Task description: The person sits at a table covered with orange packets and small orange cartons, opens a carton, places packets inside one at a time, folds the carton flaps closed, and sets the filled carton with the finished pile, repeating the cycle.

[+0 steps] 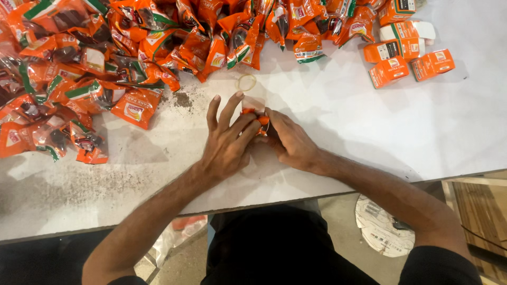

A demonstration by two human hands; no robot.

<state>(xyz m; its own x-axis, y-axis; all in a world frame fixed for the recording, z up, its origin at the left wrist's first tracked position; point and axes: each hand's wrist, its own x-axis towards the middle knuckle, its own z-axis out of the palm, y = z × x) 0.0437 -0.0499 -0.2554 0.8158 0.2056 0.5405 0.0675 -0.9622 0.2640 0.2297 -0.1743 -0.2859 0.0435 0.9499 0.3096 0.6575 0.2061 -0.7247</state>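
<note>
My left hand and my right hand meet at the middle of the white table. Between their fingertips they pinch a small orange packet, mostly hidden by the fingers. A thin rubber band seems wrapped at the packet, but I cannot tell for sure. A loose rubber band ring lies on the table just beyond my left fingers. My left index and middle fingers stretch out straight.
A big heap of orange sachets covers the far left and the back of the table. Several small orange boxes lie at the far right. Dark crumbs dust the table near the heap. The table's front edge runs near my body.
</note>
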